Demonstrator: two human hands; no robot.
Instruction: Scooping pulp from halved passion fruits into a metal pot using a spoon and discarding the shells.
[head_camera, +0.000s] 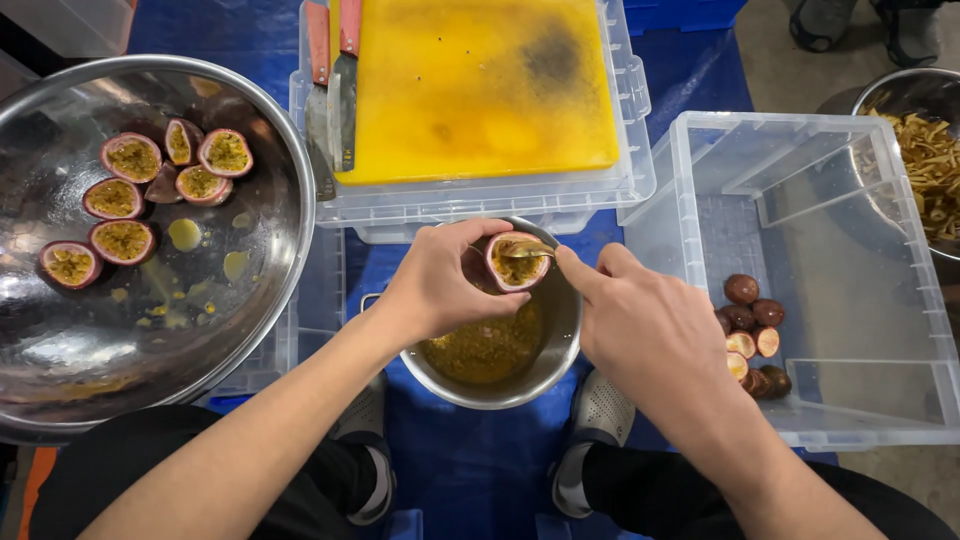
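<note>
My left hand (440, 285) grips a halved passion fruit (517, 265), cut face up, over a small steel pot (560, 345) that holds yellow seedy pulp (485, 350). My right hand (640, 320) holds a spoon (525, 250) whose bowl sits inside the fruit half. Both hands hover just above the pot's rim. To the left, a large steel bowl (260, 250) holds several more halved passion fruits (125, 200) and smears of juice.
A yellow cutting board (480, 85) lies on an upturned clear bin, with two knives (335, 100) at its left edge. A clear plastic bin (850, 250) on the right holds emptied fruit shells (750, 335). Another steel bowl (925, 150) with peel strips stands at far right.
</note>
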